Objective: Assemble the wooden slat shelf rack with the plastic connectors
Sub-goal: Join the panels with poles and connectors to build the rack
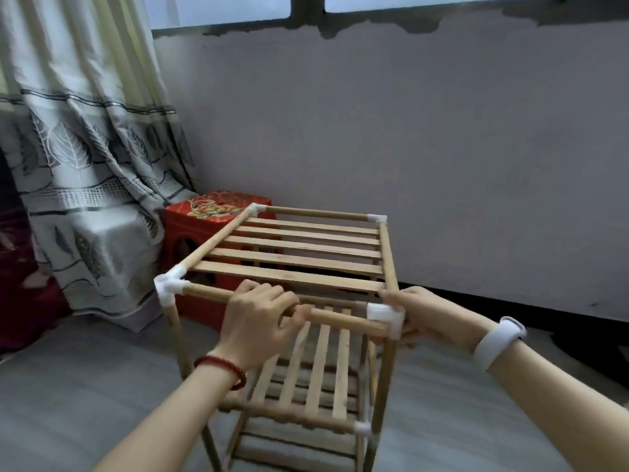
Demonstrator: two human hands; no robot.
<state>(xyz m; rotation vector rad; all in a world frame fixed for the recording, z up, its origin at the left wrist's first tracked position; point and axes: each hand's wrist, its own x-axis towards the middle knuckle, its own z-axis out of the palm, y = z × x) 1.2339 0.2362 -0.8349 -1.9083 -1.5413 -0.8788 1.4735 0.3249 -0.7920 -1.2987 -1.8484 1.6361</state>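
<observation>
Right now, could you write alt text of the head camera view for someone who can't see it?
Two hands work on a wooden rack: the left hand grips its front rail while the right hand holds a white corner connector. A red stool and a curtain stand behind it.

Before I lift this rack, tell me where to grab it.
Grip the top tier's two side rails, left and right, midway, from above. They're round, bare and level, so fingers wrap fully. Avoid the white corner connector; a push-fit joint might slip off.
</observation>
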